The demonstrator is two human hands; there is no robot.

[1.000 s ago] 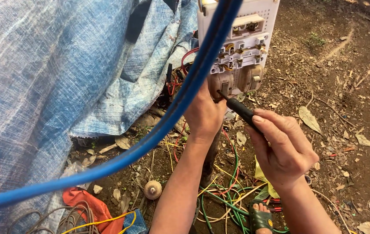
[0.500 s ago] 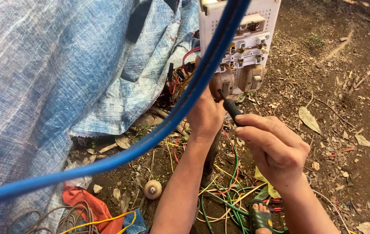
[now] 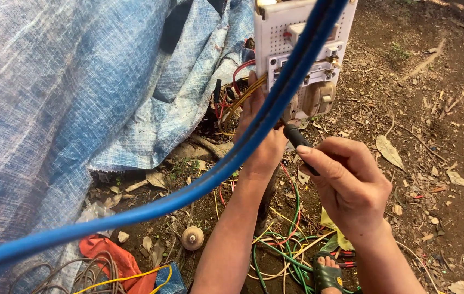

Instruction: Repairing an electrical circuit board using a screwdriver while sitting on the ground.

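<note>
Left hand [image 3: 259, 139] wrapped around lower edge of white electrical board [image 3: 302, 54], steadying it upright above dirt. Right hand [image 3: 351, 185] closed tight on black-handled screwdriver [image 3: 297, 139], tip meeting board's underside. Wiring [image 3: 232, 92] already attached behind; fastening seemingly unfinished, loose cables [image 3: 281, 256] below.

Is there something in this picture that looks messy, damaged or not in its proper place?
Yes. The white electrical board stands outdoors over bare dirt, and loose coloured wires lie tangled on the ground below it. A thick blue cable crosses the view.
</note>
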